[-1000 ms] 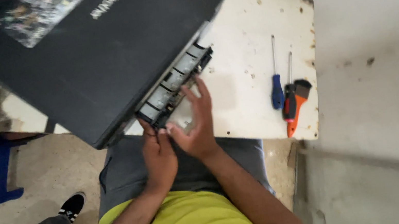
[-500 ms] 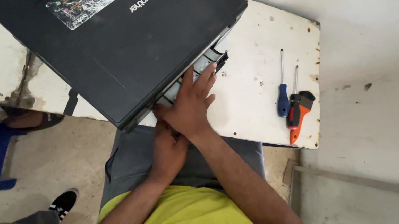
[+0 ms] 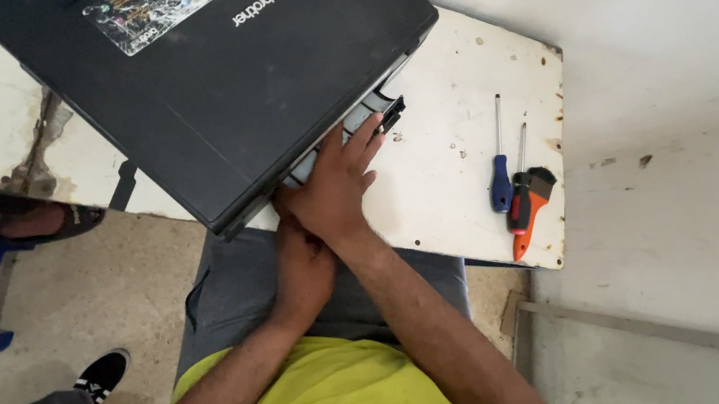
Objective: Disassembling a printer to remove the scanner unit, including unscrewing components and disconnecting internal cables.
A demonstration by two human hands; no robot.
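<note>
A black printer (image 3: 221, 81) is lying on a white table (image 3: 454, 76). The right hand (image 3: 334, 187) is pressing flat against the grey tray (image 3: 349, 128) at its near edge, the left hand (image 3: 304, 271) tucking beneath it. Two screwdrivers, blue (image 3: 500, 184) and orange (image 3: 524, 202), are lying to the right.

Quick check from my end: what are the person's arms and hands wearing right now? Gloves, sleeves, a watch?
Both hands are bare: left hand, right hand. No gloves, rings or watch show. The forearms are uncovered too; no sleeves are visible on them. The lime-yellow shirt shows only at the torso.

Worn white table (image 3: 472, 205), bare concrete floor (image 3: 90, 287), white wall (image 3: 675, 45).
</note>
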